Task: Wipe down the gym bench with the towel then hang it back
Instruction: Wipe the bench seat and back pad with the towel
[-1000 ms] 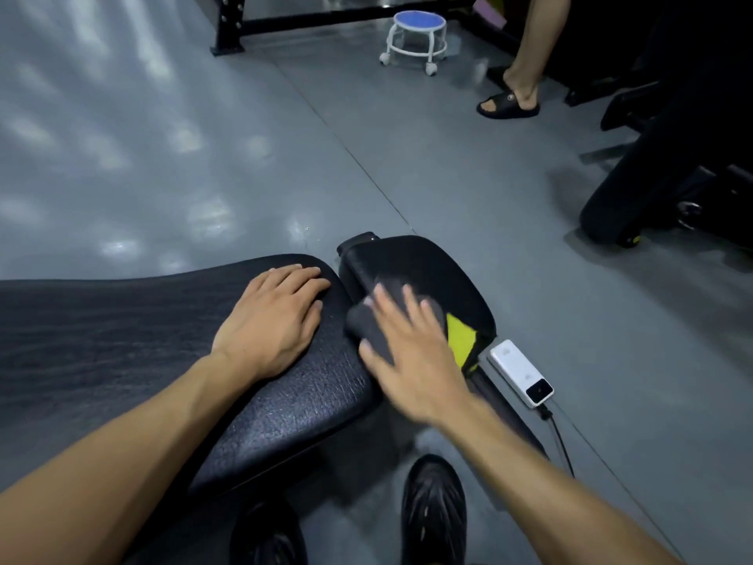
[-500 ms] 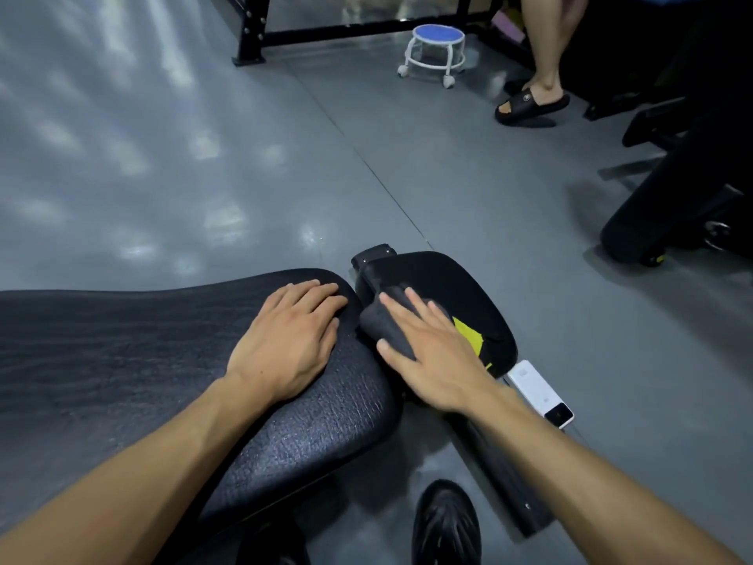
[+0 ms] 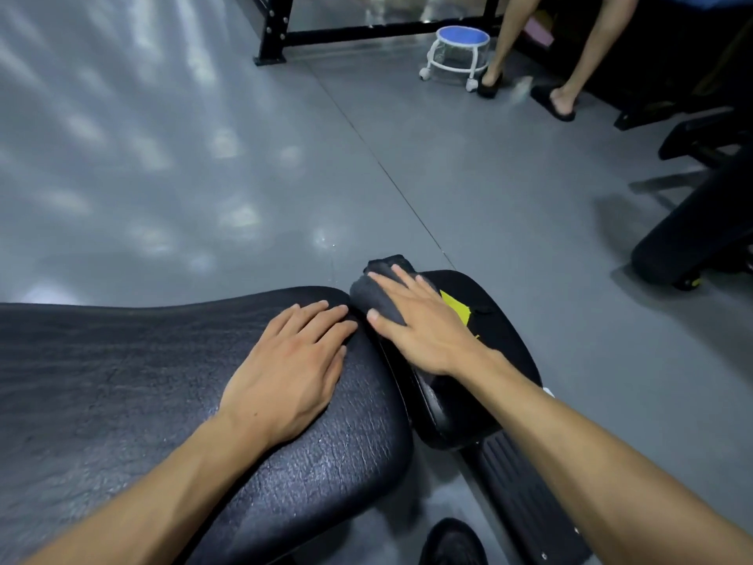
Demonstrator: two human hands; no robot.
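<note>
Both my hands lie flat, fingers straight: my left hand [image 3: 291, 371] rests on the black textured vinyl bench surface [image 3: 122, 381]; just right of it, my right hand [image 3: 423, 324] presses the dark grey folded towel [image 3: 373, 297] onto the smaller black pad [image 3: 501, 340].

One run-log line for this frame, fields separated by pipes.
phase: wiping | right hand: flat on towel, on small bench pad | left hand: flat on large bench pad | towel not yet hung

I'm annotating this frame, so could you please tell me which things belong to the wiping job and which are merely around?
Job: towel, under the right hand; bench, with the left hand resting on it.
Around: blue stool; black rack; sandals.
</note>
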